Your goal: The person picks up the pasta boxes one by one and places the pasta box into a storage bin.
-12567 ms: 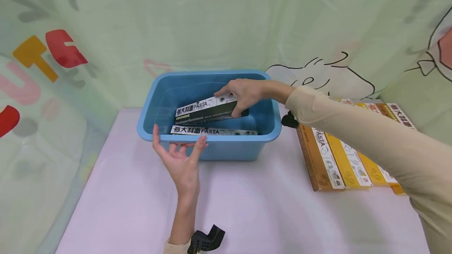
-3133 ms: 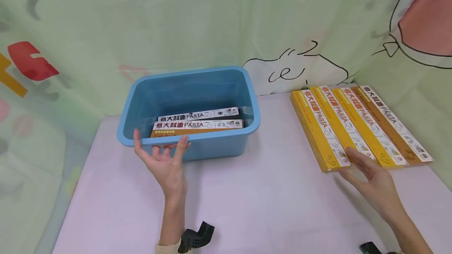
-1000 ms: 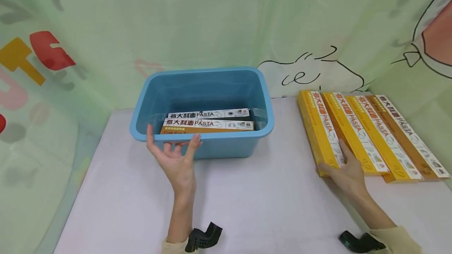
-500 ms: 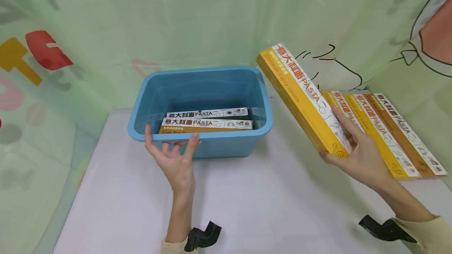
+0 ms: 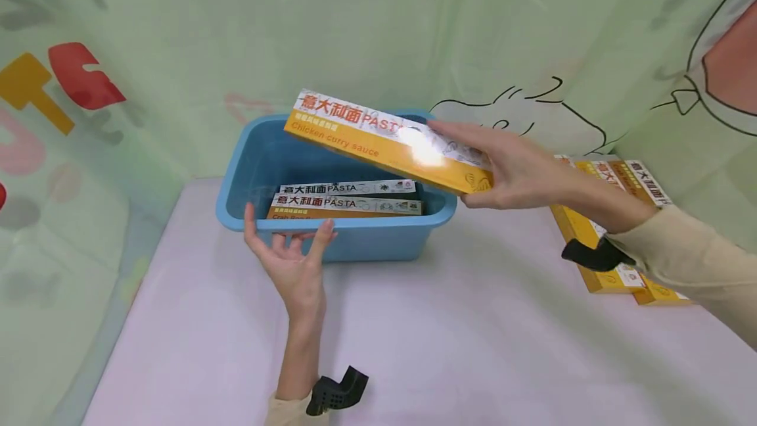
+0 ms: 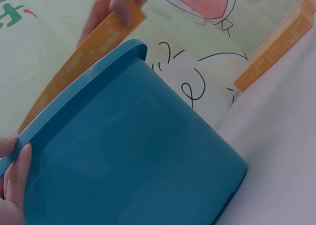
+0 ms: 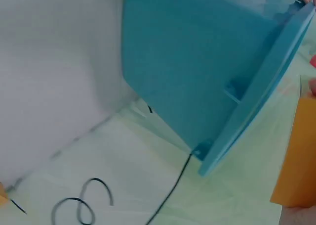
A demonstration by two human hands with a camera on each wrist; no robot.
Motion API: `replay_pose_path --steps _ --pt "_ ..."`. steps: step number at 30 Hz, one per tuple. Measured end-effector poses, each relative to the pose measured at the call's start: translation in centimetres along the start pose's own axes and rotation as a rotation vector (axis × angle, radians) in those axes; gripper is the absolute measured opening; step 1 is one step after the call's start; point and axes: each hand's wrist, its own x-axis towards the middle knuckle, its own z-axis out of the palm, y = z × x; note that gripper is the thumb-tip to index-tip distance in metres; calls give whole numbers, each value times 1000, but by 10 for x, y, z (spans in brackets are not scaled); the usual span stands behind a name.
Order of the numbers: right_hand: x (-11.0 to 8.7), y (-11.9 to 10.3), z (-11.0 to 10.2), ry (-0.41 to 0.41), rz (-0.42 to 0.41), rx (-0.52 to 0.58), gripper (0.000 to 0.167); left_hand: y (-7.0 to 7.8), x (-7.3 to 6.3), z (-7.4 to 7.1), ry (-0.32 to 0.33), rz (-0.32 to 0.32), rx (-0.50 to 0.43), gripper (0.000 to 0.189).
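A yellow pasta box [image 5: 378, 140], printed "Chicken curry sauce", slants over the blue plastic bin [image 5: 378, 242] in the head view. My right hand [image 5: 508, 166] grips it by the right end, thumb below and fingers along the top. At the bin's front rim, my left hand [image 5: 298, 275] holds on near the left corner. The left wrist view shows the left thumb and fingers [image 6: 19, 173] on either side of that rim. Inside the bin, a brown crab roe pasta box [image 5: 349, 206] stands in front of a black pasta box [image 5: 349, 187].
More yellow pasta boxes [image 5: 603, 275] and a brown one [image 5: 641, 176] lie side by side at the table's right, partly hidden by my right sleeve [image 5: 680, 248]. A pale green printed curtain [image 5: 355, 31] hangs close behind the bin on the white table [image 5: 384, 347].
My right hand has picked the leftmost yellow pasta box off the row and carried it left over the bin. Earlier it was setting a black box inside. My left hand stays on the rim.
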Motion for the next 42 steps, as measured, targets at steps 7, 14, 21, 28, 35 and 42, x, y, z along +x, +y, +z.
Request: replay_pose_path --steps 7,14,21,28,35,42 --pt "54 -9 -4 -232 6 -133 92 -1 -4 4 4 -17 -3 110" --pt "87 -7 3 -356 17 -213 91 -1 -5 6 2 -35 -23 111" --pt "112 -10 18 -461 64 -259 93 1 -6 5 6 -46 -19 110" --pt "136 -14 30 -546 53 -261 92 2 -7 4 8 -51 -15 110" --pt "157 -11 26 -614 66 -167 94 1 -5 2 10 -37 -5 109" --pt "157 -2 26 -638 87 -127 96 1 -6 0 5 -41 -3 110"
